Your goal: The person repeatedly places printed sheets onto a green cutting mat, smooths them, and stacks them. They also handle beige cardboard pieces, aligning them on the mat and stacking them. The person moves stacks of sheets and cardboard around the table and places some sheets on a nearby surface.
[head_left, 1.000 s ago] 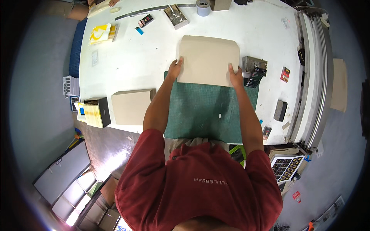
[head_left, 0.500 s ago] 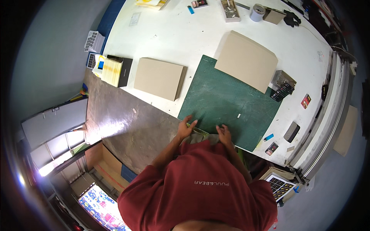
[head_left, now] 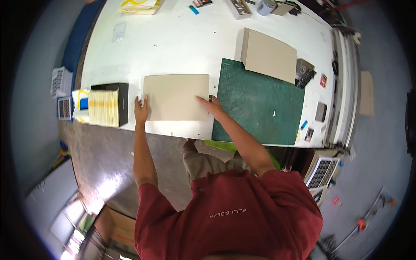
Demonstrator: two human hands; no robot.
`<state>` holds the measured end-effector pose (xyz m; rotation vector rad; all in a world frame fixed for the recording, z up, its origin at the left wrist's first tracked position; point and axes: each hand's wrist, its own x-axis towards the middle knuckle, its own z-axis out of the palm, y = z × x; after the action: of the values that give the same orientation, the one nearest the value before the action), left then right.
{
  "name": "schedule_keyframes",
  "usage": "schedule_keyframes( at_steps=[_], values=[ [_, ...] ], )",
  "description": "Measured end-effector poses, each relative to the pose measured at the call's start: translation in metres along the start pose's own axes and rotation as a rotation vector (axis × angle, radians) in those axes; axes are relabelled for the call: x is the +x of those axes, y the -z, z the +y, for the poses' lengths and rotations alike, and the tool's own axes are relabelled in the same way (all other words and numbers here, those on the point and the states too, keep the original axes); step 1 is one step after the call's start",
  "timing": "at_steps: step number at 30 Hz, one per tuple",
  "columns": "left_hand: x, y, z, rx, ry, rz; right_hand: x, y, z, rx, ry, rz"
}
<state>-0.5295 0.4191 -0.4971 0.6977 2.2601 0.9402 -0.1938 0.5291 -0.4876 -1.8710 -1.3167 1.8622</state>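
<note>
The room is a craft or bookbinding-type workshop, arranged around a large white worktable [head_left: 173,39] standing on a bare grey concrete floor [head_left: 99,151]. The tabletop carries a green gridded cutting mat [head_left: 260,104], flat tan boards [head_left: 175,97] and a second stack of the same board [head_left: 268,54], a black box holding a stack of cream sheets [head_left: 107,105], a roll of tape [head_left: 265,6] and small hand tools along the far edge. Trays of small parts [head_left: 323,171] and cardboard cartons [head_left: 117,225] sit on the floor beside the table.
</note>
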Motion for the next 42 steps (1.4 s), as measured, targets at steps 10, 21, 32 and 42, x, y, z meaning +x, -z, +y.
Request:
schedule_keyframes(
  at_steps=[10,21,32,42],
  values=[
    [0.066,0.011,-0.01,0.157,-0.037,-0.174,0.027,-0.071,-0.024,0.596,-0.091,0.041],
    [0.086,0.042,0.0,0.004,-0.014,-0.47,-0.049,-0.084,-0.034,0.541,0.037,0.103],
    [-0.131,0.053,-0.046,-0.587,0.328,-0.735,-0.227,0.009,0.073,0.416,-0.006,0.091],
    [-0.308,-0.124,0.057,-0.448,0.078,-1.109,-0.285,0.289,0.215,0.174,0.252,-0.071]
  ],
)
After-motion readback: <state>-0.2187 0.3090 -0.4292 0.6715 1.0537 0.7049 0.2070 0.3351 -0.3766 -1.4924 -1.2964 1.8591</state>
